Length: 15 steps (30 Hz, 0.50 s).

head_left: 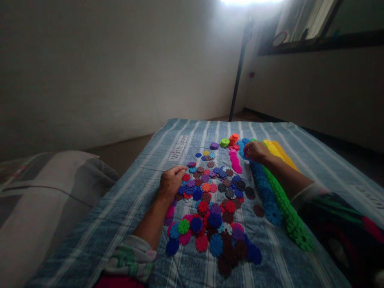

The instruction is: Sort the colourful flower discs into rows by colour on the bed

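Many flower-shaped plastic discs [215, 220] in mixed colours lie loose and overlapping across the striped cloth. My left hand [173, 182] is at the left edge of this spread, its fingers drawn together beside red and purple discs; whatever they may hold is hidden. Farther right, my right hand [256, 152] is pinched closed at the far end of a row of blue discs [268, 200]. What lies in its fingertips is too small to make out. A row of green discs [295, 228] runs under my right forearm, with yellow discs [279, 150] beyond it.
A short row of magenta discs [235, 162] lies left of the blue row. Small piles of orange discs [233, 138], lime discs [224, 143] and purple discs [214, 146] sit toward the back. Behind stands a lamp pole [240, 72]; grey fabric [57, 204] is at left.
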{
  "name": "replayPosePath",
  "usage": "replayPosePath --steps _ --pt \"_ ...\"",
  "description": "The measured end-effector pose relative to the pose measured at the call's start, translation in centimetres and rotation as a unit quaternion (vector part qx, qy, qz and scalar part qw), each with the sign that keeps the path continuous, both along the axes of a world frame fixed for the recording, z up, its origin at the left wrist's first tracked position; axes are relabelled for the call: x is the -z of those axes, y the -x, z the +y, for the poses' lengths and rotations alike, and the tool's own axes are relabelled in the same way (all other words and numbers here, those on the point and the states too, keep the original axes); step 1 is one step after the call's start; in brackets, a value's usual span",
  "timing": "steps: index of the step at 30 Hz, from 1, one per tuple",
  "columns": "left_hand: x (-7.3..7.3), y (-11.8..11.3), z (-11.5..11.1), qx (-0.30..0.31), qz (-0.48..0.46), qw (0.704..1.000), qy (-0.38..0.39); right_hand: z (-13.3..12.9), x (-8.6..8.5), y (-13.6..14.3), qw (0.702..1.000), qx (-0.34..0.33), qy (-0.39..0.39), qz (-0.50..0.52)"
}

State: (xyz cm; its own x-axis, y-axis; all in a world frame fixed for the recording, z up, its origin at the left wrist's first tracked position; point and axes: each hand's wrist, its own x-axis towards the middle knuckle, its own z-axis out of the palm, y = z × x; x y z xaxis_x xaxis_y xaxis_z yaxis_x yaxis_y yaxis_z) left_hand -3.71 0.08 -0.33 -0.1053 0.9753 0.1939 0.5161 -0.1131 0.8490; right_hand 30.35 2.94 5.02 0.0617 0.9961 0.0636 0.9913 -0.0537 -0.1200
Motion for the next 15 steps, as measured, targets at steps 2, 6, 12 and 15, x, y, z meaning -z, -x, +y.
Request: replayPosePath --steps 2,6,12,15 --pt "0.06 0.02 0.03 -0.001 0.002 1.0 -0.004 0.19 0.22 0.06 1.0 -0.003 0.005 -0.005" --pt "0.16 0.05 0.03 0.0 0.002 1.0 -0.007 0.35 0.43 0.12 1.0 -0.004 0.013 -0.017" --pt "-0.07 0.01 0.01 0.004 0.007 1.0 -0.004 -0.06 0.62 0.42 0.999 -0.009 0.013 -0.034" --pt "-0.18 -0.06 0.01 -0.003 0.008 1.0 0.001 -0.61 0.56 0.61 0.999 -0.01 0.003 -0.038"
